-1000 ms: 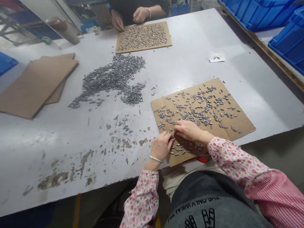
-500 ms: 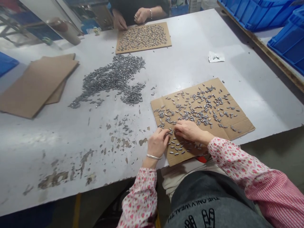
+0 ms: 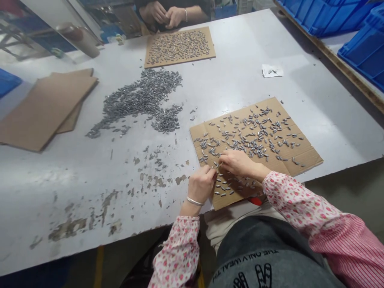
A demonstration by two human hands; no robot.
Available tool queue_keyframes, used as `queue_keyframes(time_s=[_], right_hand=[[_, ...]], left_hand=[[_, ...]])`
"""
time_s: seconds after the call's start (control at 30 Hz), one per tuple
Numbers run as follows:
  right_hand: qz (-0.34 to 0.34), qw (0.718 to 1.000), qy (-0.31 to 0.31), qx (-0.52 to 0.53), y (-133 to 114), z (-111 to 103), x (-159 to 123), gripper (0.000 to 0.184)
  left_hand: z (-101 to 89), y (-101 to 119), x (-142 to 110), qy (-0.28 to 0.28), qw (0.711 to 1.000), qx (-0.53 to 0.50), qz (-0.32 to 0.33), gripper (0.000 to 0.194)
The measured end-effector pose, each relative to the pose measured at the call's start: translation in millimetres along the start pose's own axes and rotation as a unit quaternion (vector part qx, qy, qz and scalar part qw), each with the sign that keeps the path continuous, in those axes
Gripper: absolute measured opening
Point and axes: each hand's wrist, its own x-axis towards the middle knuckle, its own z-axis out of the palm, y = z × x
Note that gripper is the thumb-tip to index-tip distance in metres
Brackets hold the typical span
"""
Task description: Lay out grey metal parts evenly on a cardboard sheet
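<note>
Many small grey metal pieces, pointed at the ends, lie scattered over a cardboard sheet [image 3: 288, 162] in front of me. At the sheet's left edge my left hand [image 3: 201, 183] is closed, thumb and fingers pinched together; whatever sits in the pinch is too small to make out. Just right of it, my right hand [image 3: 237, 162] hovers low over the cardboard with its fingers curled and pressed together, their tips hidden from view. Below the hands, several of the grey metal pieces [image 3: 222, 188] are spaced apart in loose rows.
A large heap of the same pieces [image 3: 141, 98] covers the table's middle. Across the table, a co-worker's hands [image 3: 168, 15] are above another filled cardboard sheet [image 3: 147, 64]. Stacked cardboard [image 3: 45, 108] lies left; blue crates [image 3: 324, 16] stand right. A white paper scrap [image 3: 265, 72] holds a few pieces.
My left hand has shifted slightly right and down, its fingers closing in. My right hand has barely moved. The co-worker's hands have come together, away from the far cardboard.
</note>
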Motion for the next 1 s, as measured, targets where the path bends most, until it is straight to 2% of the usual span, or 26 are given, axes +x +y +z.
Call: queue_keyframes(time_s=[0.13, 0.27, 0.37, 0.6, 0.73, 0.83, 0.9, 1.0], right_hand=[[-0.018, 1.0, 0.004, -0.016, -10, 5, 12, 0.019], [-0.038, 0.998, 0.001, -0.042, -13, 5, 15, 0.018], [-0.037, 0.998, -0.006, -0.042, -12, 3, 14, 0.019], [-0.036, 0.997, -0.034, -0.051, -8, -3, 9, 0.02], [0.031, 0.999, 0.009, -0.042, -12, 5, 18, 0.023], [0.031, 0.999, 0.018, -0.041, -19, 6, 26, 0.02], [0.024, 0.999, 0.013, -0.035, -22, 0, 26, 0.019], [0.036, 0.999, 0.005, -0.014, -17, -16, 17, 0.018]], left_hand=[[1.2, -5, -8, -0.008, 1.0, -0.027, -0.006, 0.024], [-1.6, -10, -10, 0.027, 0.991, -0.104, -0.085, 0.021], [-4.0, -10, -4, 0.038, 0.985, -0.119, -0.12, 0.021], [4.3, -8, 5, -0.001, 0.99, -0.077, -0.119, 0.021], [2.6, -12, -2, -0.014, 0.99, -0.078, -0.12, 0.022], [-1.0, -14, -9, -0.054, 0.985, -0.106, -0.121, 0.02], [-0.6, -14, -11, -0.069, 0.983, -0.113, -0.129, 0.018], [4.9, -16, -13, -0.041, 0.98, -0.138, -0.138, 0.016]])
